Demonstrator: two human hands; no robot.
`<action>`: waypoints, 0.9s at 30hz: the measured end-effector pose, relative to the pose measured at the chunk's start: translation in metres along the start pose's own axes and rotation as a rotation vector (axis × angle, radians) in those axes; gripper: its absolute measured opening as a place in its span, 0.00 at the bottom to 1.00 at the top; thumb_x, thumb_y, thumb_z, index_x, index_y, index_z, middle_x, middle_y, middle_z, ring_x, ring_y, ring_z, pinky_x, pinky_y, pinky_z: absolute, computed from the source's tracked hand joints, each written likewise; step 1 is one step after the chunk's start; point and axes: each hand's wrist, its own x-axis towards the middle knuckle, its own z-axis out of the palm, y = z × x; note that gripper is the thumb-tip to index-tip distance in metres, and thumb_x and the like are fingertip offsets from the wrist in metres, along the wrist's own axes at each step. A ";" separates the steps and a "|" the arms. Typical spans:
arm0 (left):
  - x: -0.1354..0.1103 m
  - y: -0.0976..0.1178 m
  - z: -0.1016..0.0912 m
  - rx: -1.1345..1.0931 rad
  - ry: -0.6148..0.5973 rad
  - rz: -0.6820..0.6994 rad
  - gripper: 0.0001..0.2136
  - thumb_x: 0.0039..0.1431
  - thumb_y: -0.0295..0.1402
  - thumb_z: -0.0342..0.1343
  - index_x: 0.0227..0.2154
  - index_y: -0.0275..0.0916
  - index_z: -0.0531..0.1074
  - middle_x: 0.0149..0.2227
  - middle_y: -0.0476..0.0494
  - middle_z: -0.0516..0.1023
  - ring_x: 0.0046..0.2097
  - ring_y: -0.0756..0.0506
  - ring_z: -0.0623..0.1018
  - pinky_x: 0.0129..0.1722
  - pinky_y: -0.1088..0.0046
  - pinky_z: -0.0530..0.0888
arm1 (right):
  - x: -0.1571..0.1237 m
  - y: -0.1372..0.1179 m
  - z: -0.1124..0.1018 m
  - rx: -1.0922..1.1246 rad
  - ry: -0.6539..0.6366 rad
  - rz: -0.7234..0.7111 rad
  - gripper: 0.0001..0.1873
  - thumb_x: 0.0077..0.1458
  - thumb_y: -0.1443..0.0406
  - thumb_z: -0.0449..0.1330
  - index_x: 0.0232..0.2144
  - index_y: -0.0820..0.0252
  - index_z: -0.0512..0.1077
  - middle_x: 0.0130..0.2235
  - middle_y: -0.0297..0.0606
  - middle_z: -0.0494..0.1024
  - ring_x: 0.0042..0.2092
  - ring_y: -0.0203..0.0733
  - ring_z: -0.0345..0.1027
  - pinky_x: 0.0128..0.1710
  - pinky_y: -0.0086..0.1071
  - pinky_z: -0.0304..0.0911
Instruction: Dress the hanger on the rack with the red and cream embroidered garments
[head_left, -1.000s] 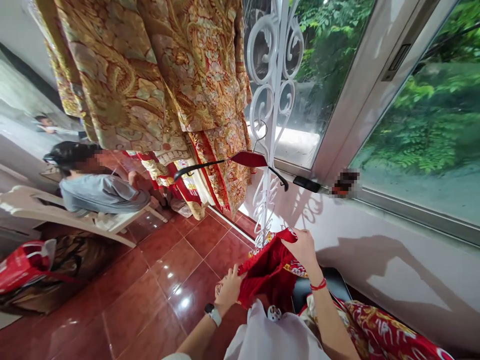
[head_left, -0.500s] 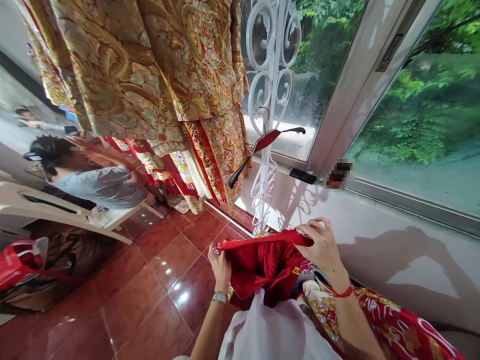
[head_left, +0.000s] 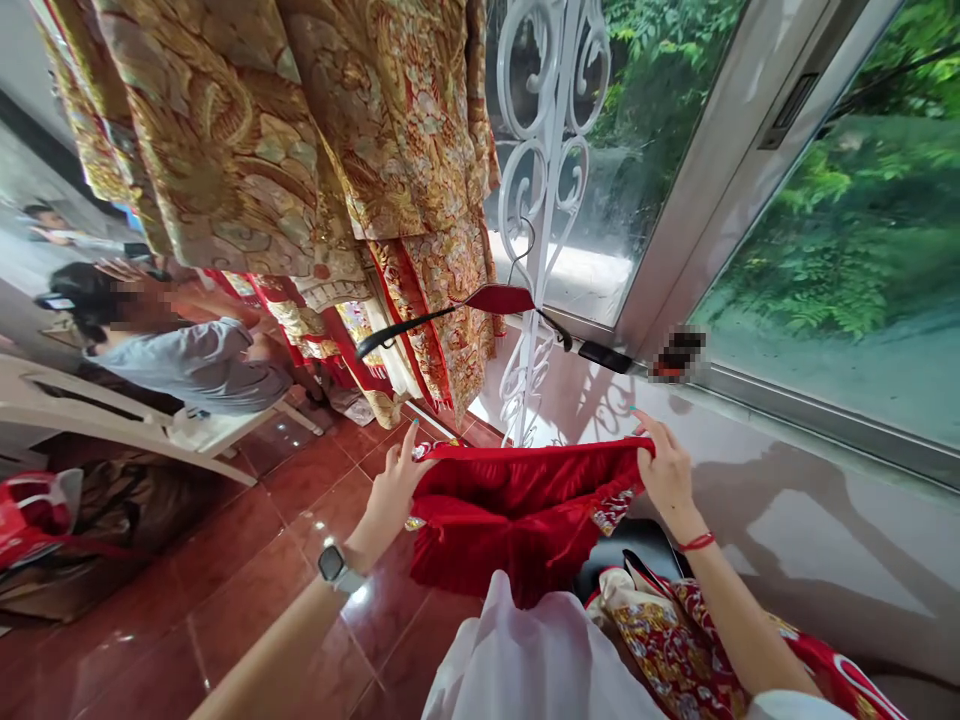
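A red embroidered garment (head_left: 517,520) hangs between my two hands, its top edge pulled nearly straight and its red lining facing me. My left hand (head_left: 394,490), with a watch on the wrist, grips the left end of that edge. At the right end, my right hand (head_left: 666,470) pinches the edge, fingers closed; a red cord circles this wrist. Beyond the garment, a black hanger with a red middle (head_left: 499,298) hangs from the white scrolled metal stand (head_left: 551,170). Whether the garment is a skirt or another piece I cannot tell.
Gold embroidered robes (head_left: 300,150) hang at upper left. A seated person (head_left: 187,360) is on a white chair (head_left: 135,420) at left. To my right, another red-and-gold garment (head_left: 675,640) lies over a dark seat (head_left: 637,550). A window (head_left: 810,240) runs along the right wall.
Both hands have moved apart, stretching the garment's edge wider and flatter. The hanger has turned on its hook. The person at left has raised a hand near the head.
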 end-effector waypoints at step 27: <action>0.126 -0.053 -0.049 -0.050 -0.146 -0.069 0.34 0.52 0.31 0.53 0.65 0.45 0.58 0.51 0.34 0.70 0.43 0.37 0.81 0.41 0.64 0.76 | 0.188 0.001 0.081 -0.032 0.137 0.151 0.48 0.45 0.73 0.51 0.68 0.43 0.49 0.64 0.45 0.58 0.38 0.44 0.73 0.37 0.40 0.71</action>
